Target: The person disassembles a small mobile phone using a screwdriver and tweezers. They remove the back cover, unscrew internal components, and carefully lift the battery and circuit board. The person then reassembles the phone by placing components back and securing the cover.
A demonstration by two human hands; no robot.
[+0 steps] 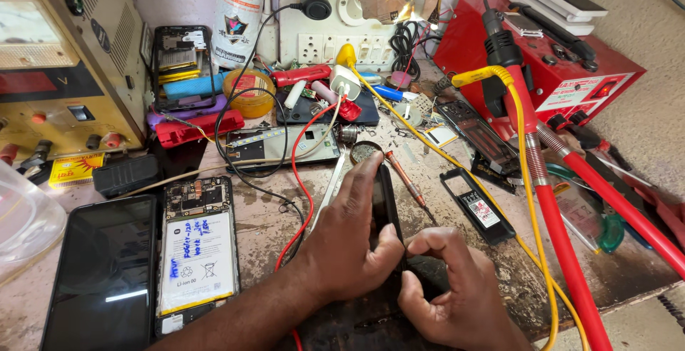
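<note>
A slim black phone (386,201) is pinned flat on the worn, scarred table (271,212) near its front edge, its lower end hidden under the left hand (349,240), pressed over it with the forefinger stretched along its side, and the right hand (449,287), whose curled fingers pinch its edge. Just left, an opened phone with a white battery (198,255) and a glossy black screen panel (103,276), cut off below, are laid side by side. Beyond, a red soldering station (542,65), red hoses (564,237) and a beige power supply (61,58) are crowded among tangled wires.
</note>
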